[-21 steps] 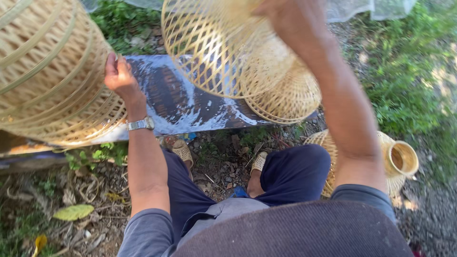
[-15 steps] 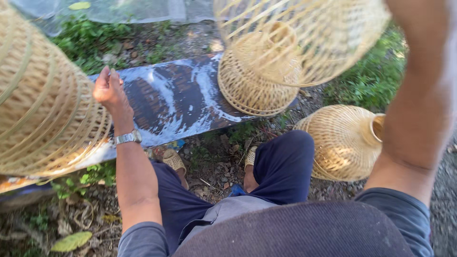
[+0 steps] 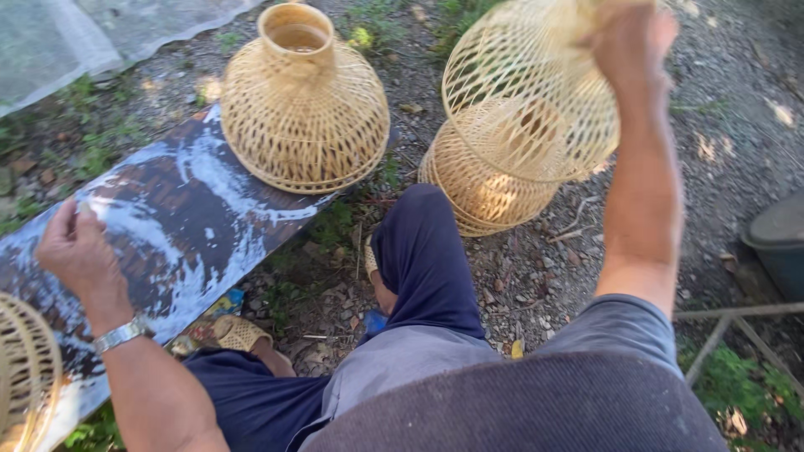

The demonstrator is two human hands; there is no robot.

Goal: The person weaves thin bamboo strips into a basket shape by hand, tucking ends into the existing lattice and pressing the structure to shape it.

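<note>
Right hand: the right hand (image 3: 628,42) is raised high and its fingers are closed on the top of a woven bamboo basket (image 3: 528,100), which hangs in the air, tilted.
Held basket place: it is above the gravel ground (image 3: 720,125), in front of a second basket (image 3: 481,188) that lies on the ground beside the knee.
Left hand: the left hand (image 3: 79,255) rests on the painted board (image 3: 193,226), fingers loosely curled; if it pinches something I cannot tell.
On the board: a third basket (image 3: 303,109) stands upright, neck up.
Wrist: a metal watch (image 3: 117,335).
</note>
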